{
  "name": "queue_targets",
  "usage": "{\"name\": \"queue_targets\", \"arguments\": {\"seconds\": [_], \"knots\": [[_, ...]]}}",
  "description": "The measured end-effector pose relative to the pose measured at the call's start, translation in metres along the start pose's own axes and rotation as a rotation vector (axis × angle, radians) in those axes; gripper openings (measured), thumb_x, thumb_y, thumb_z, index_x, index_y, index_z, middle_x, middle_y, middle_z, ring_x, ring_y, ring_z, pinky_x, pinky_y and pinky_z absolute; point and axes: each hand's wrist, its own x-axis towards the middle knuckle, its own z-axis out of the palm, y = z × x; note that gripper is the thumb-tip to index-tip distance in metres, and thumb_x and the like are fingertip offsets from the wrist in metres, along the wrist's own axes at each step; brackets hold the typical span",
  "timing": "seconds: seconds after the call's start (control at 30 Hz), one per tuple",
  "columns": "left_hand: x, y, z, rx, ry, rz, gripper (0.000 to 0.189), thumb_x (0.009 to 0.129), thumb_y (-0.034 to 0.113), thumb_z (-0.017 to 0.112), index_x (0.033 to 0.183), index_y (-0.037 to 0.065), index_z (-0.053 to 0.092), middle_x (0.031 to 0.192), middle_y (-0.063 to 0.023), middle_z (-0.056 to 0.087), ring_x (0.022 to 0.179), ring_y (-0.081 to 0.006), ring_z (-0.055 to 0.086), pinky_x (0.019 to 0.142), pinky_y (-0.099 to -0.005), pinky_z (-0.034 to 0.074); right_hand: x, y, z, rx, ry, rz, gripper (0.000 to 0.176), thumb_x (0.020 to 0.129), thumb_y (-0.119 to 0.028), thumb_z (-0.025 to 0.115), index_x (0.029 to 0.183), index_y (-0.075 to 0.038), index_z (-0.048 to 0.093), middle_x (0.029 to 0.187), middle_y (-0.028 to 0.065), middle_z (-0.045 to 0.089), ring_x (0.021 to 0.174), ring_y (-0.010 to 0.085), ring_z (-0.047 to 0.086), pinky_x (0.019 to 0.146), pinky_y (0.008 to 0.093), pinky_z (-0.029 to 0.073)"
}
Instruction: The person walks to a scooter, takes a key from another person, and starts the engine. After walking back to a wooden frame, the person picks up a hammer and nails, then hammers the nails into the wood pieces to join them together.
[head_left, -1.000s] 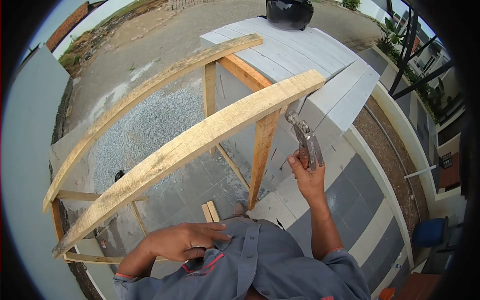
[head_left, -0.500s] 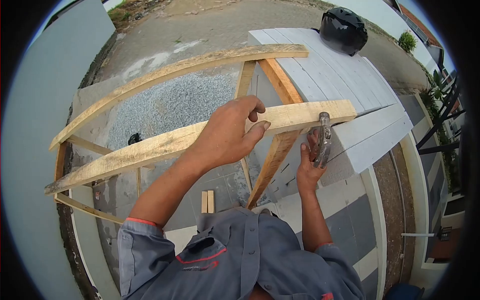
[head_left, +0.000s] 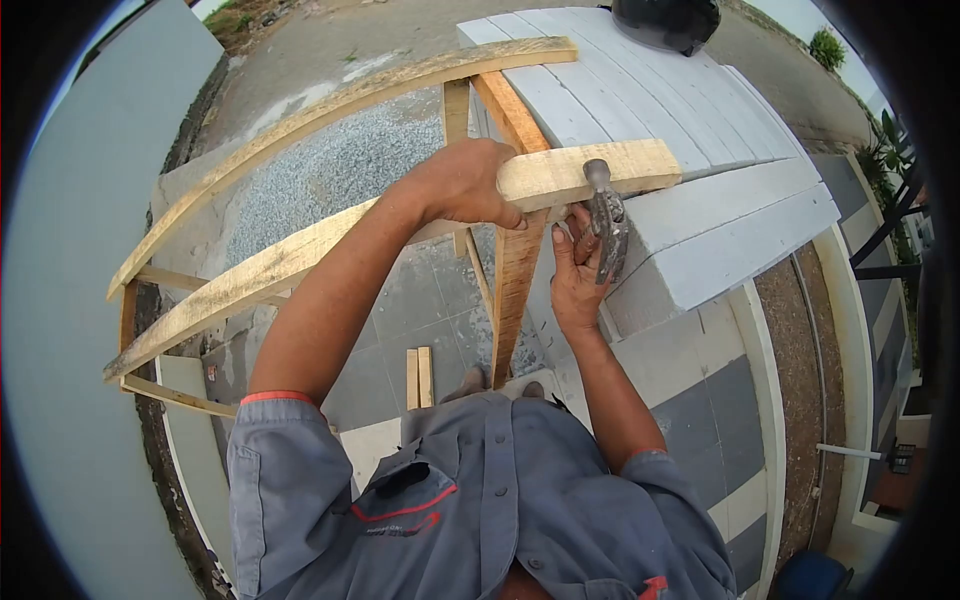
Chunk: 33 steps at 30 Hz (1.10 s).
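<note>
A wooden frame has a near top beam (head_left: pixel 290 250) and a far top beam (head_left: pixel 340 115). My left hand (head_left: pixel 462 183) is wrapped over the near beam, its thumb on the near side, left of the joint with an upright post (head_left: pixel 517 290). Under the beam's right end, my right hand (head_left: pixel 578 275) is raised with its fingers bent. A hammer (head_left: pixel 608 225) is beside it, its head against the beam's near face. The right fingers are partly behind the hammer, so their hold on it is unclear.
White-painted boards (head_left: pixel 650 110) lie at the right, with a black helmet (head_left: pixel 668 22) on them. Grey gravel (head_left: pixel 330 170) lies beyond the near beam. Two short wood pieces (head_left: pixel 419 378) rest on the tiled floor (head_left: pixel 400 310). A wall (head_left: pixel 110 200) stands at the left.
My left hand has gone from hovering open over the beam to gripping it. The view has shifted, so the frame's right end and the boards appear higher and further left.
</note>
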Motion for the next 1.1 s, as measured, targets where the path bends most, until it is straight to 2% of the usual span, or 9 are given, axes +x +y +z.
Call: {"name": "queue_targets", "arguments": {"seconds": [0.07, 0.17, 0.5, 0.6, 0.67, 0.9, 1.0, 1.03, 1.1], "knots": [[-0.001, 0.002, -0.006, -0.136, -0.06, -0.029, 0.061, 0.052, 0.027, 0.084, 0.101, -0.005, 0.07, 0.088, -0.0212, 0.072, 0.081, -0.0327, 0.071, 0.075, -0.0373, 0.055, 0.002, 0.0, -0.004, -0.024, -0.013, 0.009, 0.047, 0.098, -0.003, 0.059, 0.142, 0.001, 0.042, 0.135, 0.0137, 0.053, 0.125, 0.0214, 0.052, 0.102, 0.034, 0.048], [-0.002, 0.001, -0.007, -0.185, -0.085, -0.075, 0.056, 0.052, 0.024, 0.081, 0.099, -0.005, 0.071, 0.086, -0.0197, 0.071, 0.077, -0.0308, 0.07, 0.073, -0.0366, 0.054, 0.004, -0.001, -0.003, -0.025, -0.023, 0.023, 0.045, 0.097, -0.002, 0.06, 0.139, 0.002, 0.043, 0.13, 0.0126, 0.055, 0.12, 0.0197, 0.054, 0.098, 0.0323, 0.05], [0.003, -0.001, -0.012, -0.174, -0.093, -0.098, 0.053, 0.051, 0.023, 0.081, 0.095, -0.005, 0.07, 0.082, -0.0185, 0.071, 0.074, -0.0282, 0.069, 0.069, -0.0343, 0.054, 0.007, 0.0, -0.001, -0.149, 0.04, -0.048, 0.029, 0.096, -0.005, 0.065, 0.123, 0.001, 0.057, 0.112, 0.0077, 0.065, 0.099, 0.015, 0.062, 0.085, 0.029, 0.053], [0.006, -0.003, -0.014, -0.182, -0.129, -0.093, 0.055, 0.053, 0.023, 0.083, 0.096, -0.008, 0.07, 0.085, -0.0225, 0.071, 0.078, -0.0307, 0.071, 0.072, -0.0359, 0.055, 0.008, 0.0, -0.001, -0.113, 0.056, -0.031, 0.027, 0.096, -0.005, 0.065, 0.121, 0.001, 0.058, 0.109, 0.0072, 0.067, 0.097, 0.0145, 0.063, 0.084, 0.0288, 0.052], [0.007, -0.006, -0.013, -0.21, -0.126, -0.071, 0.054, 0.052, 0.023, 0.083, 0.095, -0.006, 0.07, 0.083, -0.0181, 0.072, 0.074, -0.0273, 0.069, 0.069, -0.0336, 0.054, 0.01, -0.003, -0.001, -0.126, 0.057, -0.035, 0.028, 0.096, -0.005, 0.065, 0.122, 0.002, 0.058, 0.109, 0.0072, 0.067, 0.098, 0.0142, 0.063, 0.085, 0.0288, 0.052], [0.022, -0.001, -0.01, -0.295, -0.255, -0.005, 0.055, 0.053, 0.021, 0.086, 0.097, -0.006, 0.069, 0.086, -0.0196, 0.072, 0.079, -0.0277, 0.071, 0.071, -0.035, 0.054, 0.007, -0.01, 0.002, -0.103, 0.047, 0.069, 0.03, 0.097, -0.003, 0.062, 0.125, 0.005, 0.056, 0.109, 0.0078, 0.066, 0.1, 0.0139, 0.062, 0.089, 0.0292, 0.051], [0.011, -0.018, -0.014, -0.22, -0.229, -0.048, 0.051, 0.054, 0.022, 0.087, 0.094, -0.005, 0.072, 0.086, -0.0192, 0.073, 0.08, -0.0289, 0.071, 0.071, -0.0365, 0.055, 0.01, -0.012, 0.002, -0.214, 0.016, 0.117, 0.033, 0.098, -0.004, 0.061, 0.129, 0.005, 0.052, 0.121, 0.0131, 0.06, 0.111, 0.0176, 0.058, 0.094, 0.0311, 0.049], [0.014, -0.025, -0.008, -0.211, -0.184, 0.048, 0.05, 0.054, 0.025, 0.087, 0.093, -0.003, 0.073, 0.087, -0.0195, 0.073, 0.078, -0.03, 0.071, 0.069, -0.0375, 0.054, 0.011, -0.011, 0.003, -0.214, 0.051, 0.106, 0.037, 0.098, -0.009, 0.063, 0.128, 0.008, 0.051, 0.124, 0.0169, 0.058, 0.113, 0.0228, 0.059, 0.095, 0.0349, 0.055], [0.017, -0.027, -0.004, -0.188, -0.215, -0.047, 0.047, 0.052, 0.027, 0.087, 0.086, -0.002, 0.075, 0.087, -0.0186, 0.073, 0.079, -0.0307, 0.07, 0.069, -0.0383, 0.053, 0.014, -0.015, 0.007, -0.186, 0.014, 0.023, 0.04, 0.098, -0.007, 0.062, 0.131, 0.01, 0.048, 0.129, 0.0193, 0.055, 0.115, 0.0244, 0.058, 0.095, 0.0363, 0.056]]}}
